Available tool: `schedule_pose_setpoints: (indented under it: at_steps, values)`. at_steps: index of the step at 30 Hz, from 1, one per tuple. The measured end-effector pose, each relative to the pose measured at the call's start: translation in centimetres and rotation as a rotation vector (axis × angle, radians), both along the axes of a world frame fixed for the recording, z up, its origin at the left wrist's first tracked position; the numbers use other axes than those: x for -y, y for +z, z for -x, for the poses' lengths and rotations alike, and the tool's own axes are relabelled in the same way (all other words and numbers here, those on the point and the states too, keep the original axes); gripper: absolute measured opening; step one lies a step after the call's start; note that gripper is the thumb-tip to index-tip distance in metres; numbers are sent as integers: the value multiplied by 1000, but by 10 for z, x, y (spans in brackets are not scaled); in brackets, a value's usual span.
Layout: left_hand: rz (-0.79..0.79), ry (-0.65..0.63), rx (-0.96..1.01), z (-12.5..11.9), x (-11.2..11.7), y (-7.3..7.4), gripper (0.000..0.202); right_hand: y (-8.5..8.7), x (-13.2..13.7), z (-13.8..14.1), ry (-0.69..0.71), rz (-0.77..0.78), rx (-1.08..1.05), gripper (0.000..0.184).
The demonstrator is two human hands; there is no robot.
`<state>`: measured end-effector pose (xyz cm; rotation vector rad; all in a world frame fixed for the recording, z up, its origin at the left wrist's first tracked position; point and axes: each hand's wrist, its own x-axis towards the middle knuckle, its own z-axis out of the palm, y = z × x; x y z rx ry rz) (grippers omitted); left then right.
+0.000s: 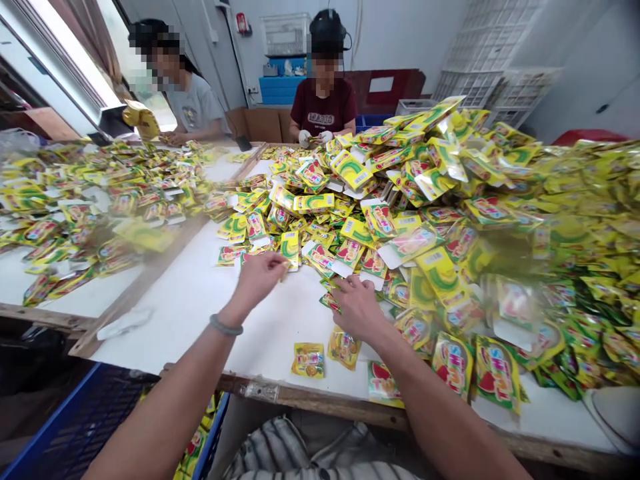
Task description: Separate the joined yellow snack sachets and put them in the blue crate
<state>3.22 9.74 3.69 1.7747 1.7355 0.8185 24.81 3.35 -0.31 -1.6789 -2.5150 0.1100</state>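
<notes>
My left hand (261, 277) is at the front of the pile, its thumb and fingertips pinched together. Something small and yellowish shows at the fingertips, too small to name. Right behind them stands a yellow and green carton (290, 248); I cannot tell if the fingers grip it. My right hand (359, 307) reaches palm down over the pile's near edge, fingers apart and bent, touching the cartons there. A carton with a white flap (345, 268) lies just beyond its fingertips. Two small yellow sachets, one flat (309, 360) and one beside it (344, 348), lie near my right forearm.
A large heap of cartons and sachets (415, 167) covers the table's right side. Another heap (115, 180) lies left, past a wooden divider (150, 273). A blue crate (95, 413) with packets stands below the front edge. Two people (324, 113) work across the table.
</notes>
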Motion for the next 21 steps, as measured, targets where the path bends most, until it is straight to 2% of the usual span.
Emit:
schedule_pose_setpoints:
  at_steps: [2, 4, 7, 9, 12, 14, 17, 19, 21]
  values:
    - [63, -72, -132, -17, -1, -6, 20, 2, -2, 1, 5, -5, 11, 12]
    - [49, -55, -245, -22, -4, -10, 18, 4, -5, 1, 7, -22, -48, 14]
    - [64, -139, -370, -21, -5, -13, 17, 5, -9, -4, -45, -106, -296, 15]
    - [116, -215, -327, -21, -1, -14, 19, 6, -12, -9, -137, -96, -529, 13]
    - [182, -268, -237, -33, 18, -16, 29, 8, -15, -17, -275, 46, -838, 13]
    - [209, -292, -274, -48, 38, -20, 35, 9, -18, -20, -316, 90, -958, 13]
    - [162, -360, -392, -73, 68, -32, 40, 10, -21, -21, -322, 82, -1065, 17]
    - [122, -418, -416, -84, 81, -41, 32, 8, -22, -21, -295, 106, -1116, 19]
    - [144, -403, -373, -86, 85, -47, 16, 5, -23, -19, -268, 150, -1152, 22]
